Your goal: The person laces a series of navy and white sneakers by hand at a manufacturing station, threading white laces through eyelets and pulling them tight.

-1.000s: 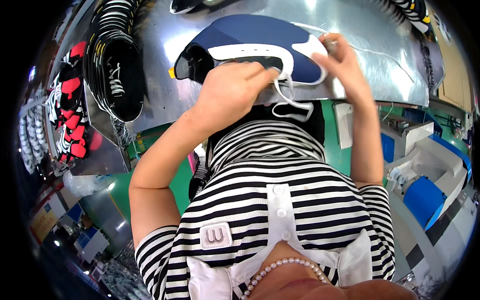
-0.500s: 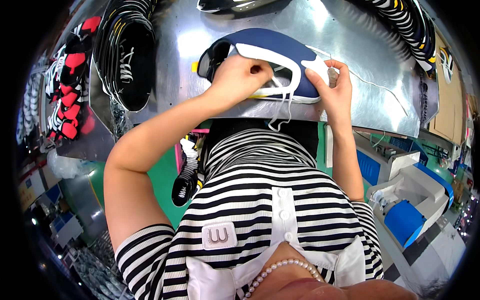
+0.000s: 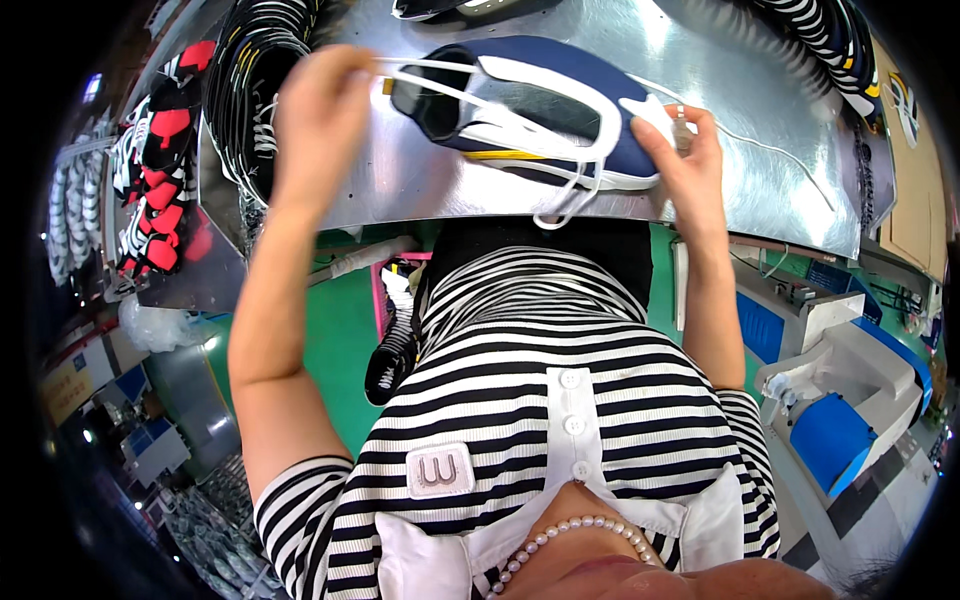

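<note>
On the metal table lies a navy shoe upper [image 3: 530, 60] with white trim, a yellow stripe and a black-lined opening at its left end. A white shoelace [image 3: 425, 85] runs taut from its front eyelets over the opening to my left hand [image 3: 325, 120]. That hand is raised left of the shoe, closed on the lace and blurred by motion. My right hand [image 3: 685, 160] grips the right end of the shoe, thumb on top. A small metallic piece shows at its fingers; its kind is unclear. A loose lace loop [image 3: 565, 215] hangs over the near table edge.
Stacked black shoe uppers [image 3: 245, 110] stand at the left, and more striped uppers [image 3: 835, 60] at the far right. Red, black and white pieces [image 3: 155, 190] lie farther left. A lace end [image 3: 790, 175] trails rightward across the table [image 3: 740, 80]. A blue and white machine [image 3: 830, 430] stands lower right.
My left hand has moved from the shoe's opening out to the left, drawing the white lace taut. The right hand keeps its hold on the shoe.
</note>
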`<state>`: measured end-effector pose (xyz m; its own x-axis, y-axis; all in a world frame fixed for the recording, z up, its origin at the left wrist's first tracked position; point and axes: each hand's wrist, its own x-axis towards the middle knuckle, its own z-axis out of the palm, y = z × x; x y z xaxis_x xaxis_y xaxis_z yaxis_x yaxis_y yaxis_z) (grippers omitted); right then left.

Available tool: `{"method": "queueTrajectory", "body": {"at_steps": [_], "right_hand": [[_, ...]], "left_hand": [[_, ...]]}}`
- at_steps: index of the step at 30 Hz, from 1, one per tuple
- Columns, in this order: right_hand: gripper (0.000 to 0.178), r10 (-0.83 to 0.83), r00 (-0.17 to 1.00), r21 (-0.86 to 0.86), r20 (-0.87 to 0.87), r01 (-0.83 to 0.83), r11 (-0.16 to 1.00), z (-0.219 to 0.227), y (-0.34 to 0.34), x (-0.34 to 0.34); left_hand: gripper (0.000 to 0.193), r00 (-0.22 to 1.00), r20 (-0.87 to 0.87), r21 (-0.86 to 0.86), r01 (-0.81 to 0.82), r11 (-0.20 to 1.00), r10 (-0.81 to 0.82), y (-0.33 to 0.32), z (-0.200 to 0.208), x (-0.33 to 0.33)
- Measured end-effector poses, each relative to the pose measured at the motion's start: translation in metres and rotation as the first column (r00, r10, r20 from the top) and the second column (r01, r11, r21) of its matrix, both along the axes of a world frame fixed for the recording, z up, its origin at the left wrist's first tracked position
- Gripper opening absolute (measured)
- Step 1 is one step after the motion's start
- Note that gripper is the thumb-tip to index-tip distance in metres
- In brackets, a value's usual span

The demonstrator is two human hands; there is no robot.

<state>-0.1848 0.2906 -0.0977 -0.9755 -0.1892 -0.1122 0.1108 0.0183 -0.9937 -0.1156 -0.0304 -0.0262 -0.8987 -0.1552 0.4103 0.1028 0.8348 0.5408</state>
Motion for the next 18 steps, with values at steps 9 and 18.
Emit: {"method": "queueTrajectory", "body": {"at_steps": [9,18], "right_hand": [[0.043,-0.063,0.995,0.257,-0.072,0.079,0.963,-0.02,0.031,-0.013],[0.025,-0.122,0.978,0.176,-0.171,0.152,0.973,-0.002,0.05,-0.019]], "left_hand": [[0.016,0.981,0.054,0.229,-0.192,0.954,0.184,-0.011,0.043,0.037],[0.008,0.888,-0.082,-0.13,0.44,0.889,-0.452,0.104,0.018,-0.043]]}}
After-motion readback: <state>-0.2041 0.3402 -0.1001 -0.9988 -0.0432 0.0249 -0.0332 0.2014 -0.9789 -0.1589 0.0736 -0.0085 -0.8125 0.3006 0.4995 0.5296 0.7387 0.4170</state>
